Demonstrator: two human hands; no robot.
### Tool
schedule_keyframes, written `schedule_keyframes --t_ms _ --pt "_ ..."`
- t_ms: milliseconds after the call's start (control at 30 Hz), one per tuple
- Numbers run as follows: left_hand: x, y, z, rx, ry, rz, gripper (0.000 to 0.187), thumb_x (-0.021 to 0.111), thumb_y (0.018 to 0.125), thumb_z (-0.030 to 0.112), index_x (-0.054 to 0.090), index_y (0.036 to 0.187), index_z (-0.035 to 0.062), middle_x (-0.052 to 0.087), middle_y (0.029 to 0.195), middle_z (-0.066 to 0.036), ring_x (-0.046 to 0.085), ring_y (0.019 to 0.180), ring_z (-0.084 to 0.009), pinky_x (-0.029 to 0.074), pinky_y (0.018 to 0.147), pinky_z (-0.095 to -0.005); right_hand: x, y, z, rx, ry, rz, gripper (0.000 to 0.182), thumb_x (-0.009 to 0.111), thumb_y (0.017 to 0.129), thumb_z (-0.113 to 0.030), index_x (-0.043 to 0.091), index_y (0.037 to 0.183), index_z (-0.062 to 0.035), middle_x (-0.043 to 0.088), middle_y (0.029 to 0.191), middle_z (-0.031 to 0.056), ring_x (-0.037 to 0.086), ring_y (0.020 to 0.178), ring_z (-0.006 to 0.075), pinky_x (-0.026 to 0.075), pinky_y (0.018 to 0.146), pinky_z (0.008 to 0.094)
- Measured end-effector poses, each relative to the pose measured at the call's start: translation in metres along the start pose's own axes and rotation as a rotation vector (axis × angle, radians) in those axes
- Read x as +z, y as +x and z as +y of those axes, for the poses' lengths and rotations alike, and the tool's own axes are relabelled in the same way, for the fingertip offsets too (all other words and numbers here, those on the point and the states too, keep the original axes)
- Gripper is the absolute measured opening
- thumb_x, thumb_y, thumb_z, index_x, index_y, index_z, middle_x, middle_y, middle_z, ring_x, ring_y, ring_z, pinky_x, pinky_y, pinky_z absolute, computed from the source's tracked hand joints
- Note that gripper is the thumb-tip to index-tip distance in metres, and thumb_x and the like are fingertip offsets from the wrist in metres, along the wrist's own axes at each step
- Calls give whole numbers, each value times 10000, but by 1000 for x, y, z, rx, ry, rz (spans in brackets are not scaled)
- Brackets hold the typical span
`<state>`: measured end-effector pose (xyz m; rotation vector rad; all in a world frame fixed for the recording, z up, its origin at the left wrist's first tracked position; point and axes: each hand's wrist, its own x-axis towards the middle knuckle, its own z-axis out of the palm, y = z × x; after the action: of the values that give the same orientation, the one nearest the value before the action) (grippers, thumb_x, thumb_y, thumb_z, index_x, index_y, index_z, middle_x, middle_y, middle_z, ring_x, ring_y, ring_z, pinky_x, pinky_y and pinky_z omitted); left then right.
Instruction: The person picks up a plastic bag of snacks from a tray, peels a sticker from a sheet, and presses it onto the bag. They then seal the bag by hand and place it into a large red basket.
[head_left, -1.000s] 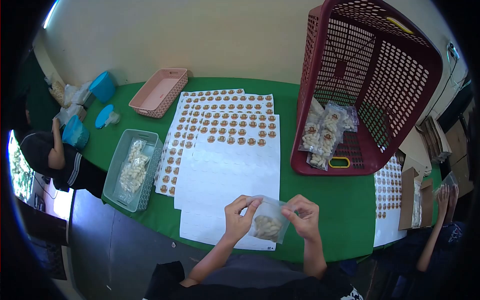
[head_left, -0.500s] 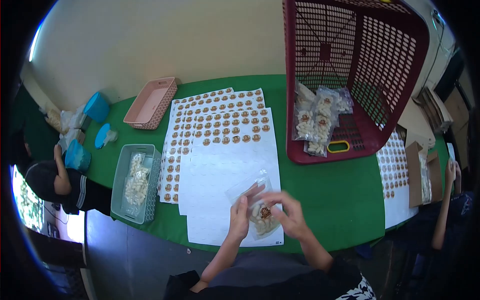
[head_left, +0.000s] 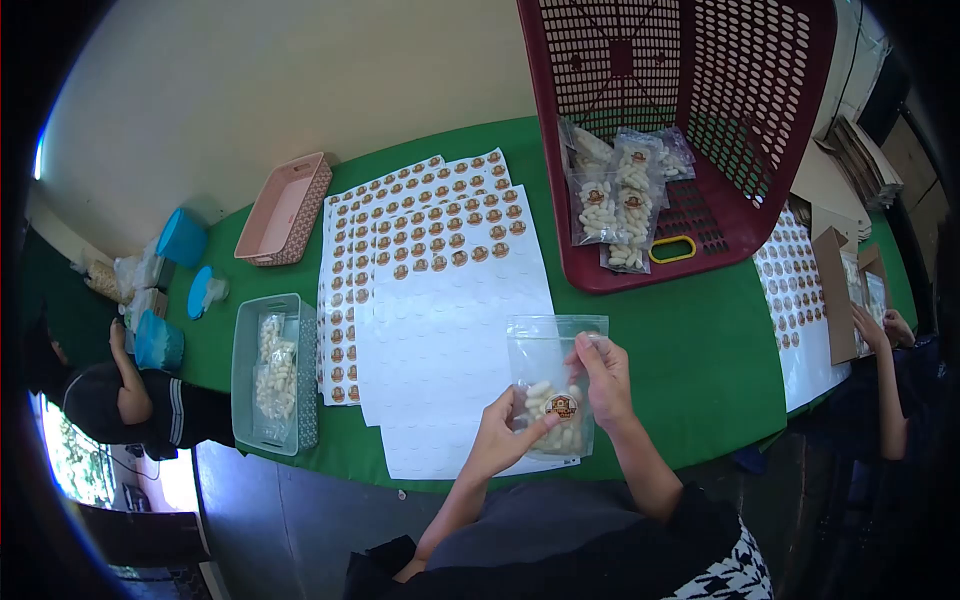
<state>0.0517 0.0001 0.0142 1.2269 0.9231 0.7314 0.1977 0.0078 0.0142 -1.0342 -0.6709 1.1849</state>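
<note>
A clear zip pouch (head_left: pixel 535 350) stands nearly upright between my hands, with pale, peanut-shaped pieces in its lower half and a round brown sticker (head_left: pixel 561 408) on its front. My left hand (head_left: pixel 500 432) grips its lower left side, thumb at the sticker's edge. Higher up, my right hand (head_left: pixel 604 378) pinches the right side with thumb and fingers. Behind the pouch lie white sheets of round brown stickers (head_left: pixel 450 330); the front sheet's lower part has only blank outlines.
A maroon basket (head_left: pixel 680 270) at back right holds several stickered pouches (head_left: pixel 635 200). To the left are a grey-green basket (head_left: pixel 242 385) with filled pouches, a pink tray (head_left: pixel 310 210) and blue tubs (head_left: pixel 183 238). Other people sit at both sides; one reaches into a cardboard box (head_left: pixel 835 290).
The pouch has turned more upright and moved right. My right hand has gone from above the sticker to pinching the pouch's right side. The person at right has lowered a hand to the box.
</note>
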Motion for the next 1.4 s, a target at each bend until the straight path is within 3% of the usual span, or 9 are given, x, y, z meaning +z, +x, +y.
schedule_keyframes --t_ms 200,400,600,833,900,1167,1233,1300,1400 --pt "1 0 -3 59 -220 180 285 584 758 86 468 988 -36 550 910 -88 532 810 -107 452 685 -236 -6 -11 1 -60 -522 -442 217 498 821 -198 486 920 -5 513 838 44 475 794 68 392 689 197" --pt "-7 0 -19 35 -307 158 225 546 788 111 482 959 -21 554 868 -72 525 744 -81 433 650 -215 -3 -16 15 166 -165 -418 270 520 809 -239 481 953 -15 520 861 60 498 762 108 417 661 250" --pt "-7 3 -16 206 -190 407 183 547 791 133 495 896 -8 555 803 -46 515 718 -68 421 637 -212 -2 -16 15 61 -562 -502 361 530 796 -271 469 1023 3 546 856 106 527 706 142 433 621 266" --pt "-15 7 -24 188 -130 470 143 553 789 132 503 814 0 547 738 -29 498 664 -63 403 582 -199 8 -22 26 100 -454 -443 391 549 784 -255 463 1033 33 559 831 119 544 679 152 438 591 263" --pt "-18 7 -29 210 -8 450 130 547 793 127 501 781 6 546 722 -25 493 635 -60 398 551 -201 13 -23 29 332 -332 -302 374 547 786 -233 447 1023 38 556 814 134 540 689 142 442 588 254" --pt "-53 13 -35 202 -196 572 164 512 810 130 475 903 -1 530 807 -47 501 709 -85 417 642 -220 25 -14 29 184 -509 -611 392 498 810 -179 333 1097 31 499 968 142 510 854 171 438 696 289" --pt "-74 11 -29 508 -219 629 219 483 820 119 427 988 -10 497 906 -82 512 757 -126 424 663 -243 4 -13 41 -279 -353 -261 404 460 829 -172 302 1146 23 429 1111 159 450 994 195 382 826 315" --pt "-116 -3 -29 509 -107 839 231 466 825 116 398 1007 -9 468 944 -95 514 775 -153 427 673 -256 -28 15 35 -592 -389 210 496 453 835 -179 190 1226 -26 334 1195 141 372 1085 214 330 890 320" --pt "-184 -27 -36 493 -43 1229 206 482 823 132 418 965 -3 478 882 -74 504 745 -134 412 658 -237 -45 70 -2 -536 -153 622 629 484 829 -245 95 1264 -10 251 1269 158 342 1118 220 299 924 323"
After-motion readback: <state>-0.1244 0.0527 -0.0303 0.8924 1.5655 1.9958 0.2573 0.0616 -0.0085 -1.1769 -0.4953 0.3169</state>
